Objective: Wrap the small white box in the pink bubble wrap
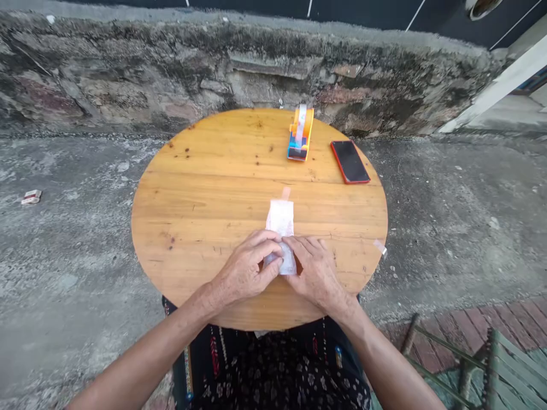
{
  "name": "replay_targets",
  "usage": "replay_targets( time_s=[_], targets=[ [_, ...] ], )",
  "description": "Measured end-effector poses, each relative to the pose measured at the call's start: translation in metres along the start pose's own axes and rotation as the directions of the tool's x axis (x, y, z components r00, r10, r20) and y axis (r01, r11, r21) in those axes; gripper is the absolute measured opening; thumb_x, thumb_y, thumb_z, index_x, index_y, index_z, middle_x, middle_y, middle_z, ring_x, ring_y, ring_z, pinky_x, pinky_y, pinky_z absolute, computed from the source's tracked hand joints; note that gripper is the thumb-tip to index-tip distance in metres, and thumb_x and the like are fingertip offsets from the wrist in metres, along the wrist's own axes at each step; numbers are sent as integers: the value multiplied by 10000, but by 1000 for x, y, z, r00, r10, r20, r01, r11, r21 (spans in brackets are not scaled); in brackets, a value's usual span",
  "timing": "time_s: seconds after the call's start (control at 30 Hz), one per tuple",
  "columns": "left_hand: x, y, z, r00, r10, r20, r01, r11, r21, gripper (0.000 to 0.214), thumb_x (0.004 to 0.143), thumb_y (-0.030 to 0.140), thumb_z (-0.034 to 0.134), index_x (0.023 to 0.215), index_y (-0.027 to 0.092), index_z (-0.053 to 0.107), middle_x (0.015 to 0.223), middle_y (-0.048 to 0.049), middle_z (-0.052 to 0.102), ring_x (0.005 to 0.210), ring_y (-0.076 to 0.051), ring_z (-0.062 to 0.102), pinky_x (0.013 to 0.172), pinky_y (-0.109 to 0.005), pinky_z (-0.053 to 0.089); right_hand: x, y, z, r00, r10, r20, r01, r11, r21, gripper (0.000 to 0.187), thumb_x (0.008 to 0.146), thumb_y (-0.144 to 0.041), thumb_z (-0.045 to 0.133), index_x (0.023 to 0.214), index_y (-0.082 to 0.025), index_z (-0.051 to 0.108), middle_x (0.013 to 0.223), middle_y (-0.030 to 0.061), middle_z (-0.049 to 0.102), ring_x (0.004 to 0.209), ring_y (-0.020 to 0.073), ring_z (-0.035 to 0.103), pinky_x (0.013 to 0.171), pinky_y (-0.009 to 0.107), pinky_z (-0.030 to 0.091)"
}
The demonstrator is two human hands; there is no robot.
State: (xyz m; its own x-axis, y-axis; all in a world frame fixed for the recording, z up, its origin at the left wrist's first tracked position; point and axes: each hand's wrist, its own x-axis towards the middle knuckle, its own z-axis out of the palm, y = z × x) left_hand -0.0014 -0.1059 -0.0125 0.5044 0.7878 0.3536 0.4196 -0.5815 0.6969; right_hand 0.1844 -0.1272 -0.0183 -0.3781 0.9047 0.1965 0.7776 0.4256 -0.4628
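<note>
A small white paper packet [281, 219] lies on the round wooden table [205, 193], with a strip of clear tape sticking out at its far end. My left hand [245, 269] and my right hand [314, 270] both rest on the packet's near end. The fingers of each hand are curled and pinch the paper between them. An orange and blue tape dispenser [300, 134] stands at the table's far side, well beyond both hands.
A red-cased phone [349, 162] lies face up right of the dispenser. A piece of tape [379, 246] hangs on the table's right edge. Rough concrete ground and a stone wall [171, 80] surround the table. A green chair [482, 364] stands at the lower right.
</note>
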Motion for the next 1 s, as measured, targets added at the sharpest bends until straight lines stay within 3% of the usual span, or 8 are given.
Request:
replay_targets(
  time_s=[0.27,0.4,0.53,0.67,0.8,1.0],
  targets=[
    [-3,-2,-13,989,107,105,-120,985,126,261,780,147,578,1033,197,619,1209,-74,602,1092,-231,527,945,-424,450,0,0,3,1000,-3,22,4,1000,-26,492,810,-247,584,1285,-143,511,1250,123,618,1096,287,534,913,421,368],
    [-3,-5,-11,983,150,103,-166,973,163,268,766,162,591,1032,185,622,1206,-75,612,1086,-234,535,950,-436,448,-6,-2,2,1000,-7,11,8,997,-72,550,828,-328,586,1326,-119,478,1315,146,568,1121,305,516,923,439,361],
    [-3,-9,-9,983,169,66,-176,976,128,275,755,144,585,1026,176,624,1172,-76,628,1064,-230,547,934,-435,459,-16,-4,-7,999,-38,-37,36,998,-51,638,822,-427,605,1365,-135,441,1392,140,496,1158,311,495,935,459,376],
    [-3,-10,-8,981,191,37,-194,978,82,291,740,128,587,1026,165,622,1167,-87,626,1053,-234,545,925,-436,465,-17,-2,-11,991,-131,-20,130,991,-35,535,886,-357,558,1361,-140,442,1396,123,501,1251,278,451,980,449,372],
    [-1,-9,-10,987,154,53,-154,988,-3,328,733,105,566,1050,167,624,1176,-91,604,1053,-226,547,922,-417,473,-8,1,-7,986,-169,11,169,983,-66,469,917,-296,527,1355,-147,448,1373,125,526,1228,256,489,945,426,407],
    [2,-11,-13,990,132,58,-126,987,-96,305,741,96,549,1023,162,646,1145,-97,600,1048,-217,568,917,-407,482,-12,-1,5,967,-245,-70,232,961,-153,504,911,-332,562,1347,-107,443,1368,170,528,1253,271,480,955,432,410]
  ],
)
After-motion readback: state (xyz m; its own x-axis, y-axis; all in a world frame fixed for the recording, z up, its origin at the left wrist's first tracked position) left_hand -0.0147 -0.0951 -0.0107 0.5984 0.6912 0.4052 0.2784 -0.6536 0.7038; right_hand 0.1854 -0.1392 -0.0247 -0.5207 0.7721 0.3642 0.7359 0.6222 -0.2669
